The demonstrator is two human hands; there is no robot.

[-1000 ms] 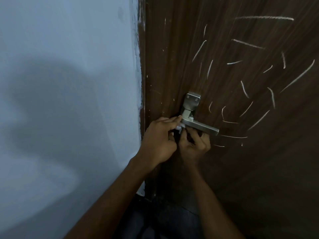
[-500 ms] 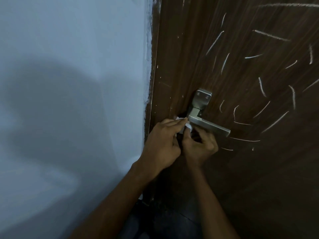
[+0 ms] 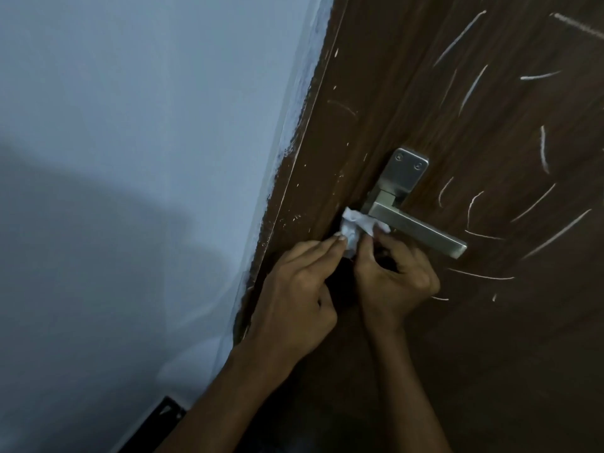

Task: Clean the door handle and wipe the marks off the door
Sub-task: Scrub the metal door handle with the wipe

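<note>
A silver lever door handle (image 3: pixel 421 228) with a square backplate sits on a dark brown wooden door (image 3: pixel 490 338). White chalk-like marks (image 3: pixel 536 201) streak the door to the right of and above the handle. A crumpled white tissue (image 3: pixel 354 228) is pressed against the left end of the lever. My left hand (image 3: pixel 294 299) pinches the tissue's lower left part with its fingertips. My right hand (image 3: pixel 397 279) holds the tissue from the right, just under the lever.
A pale blue-grey wall (image 3: pixel 130 158) fills the left side, with my shadow across it. The door's edge (image 3: pixel 287 204) carries small white flecks. A dark strip (image 3: pixel 163 416) shows low on the wall.
The camera has swung left and closer, so the handle sits further right. The tissue now shows more, pulled out between both hands at the lever's left end.
</note>
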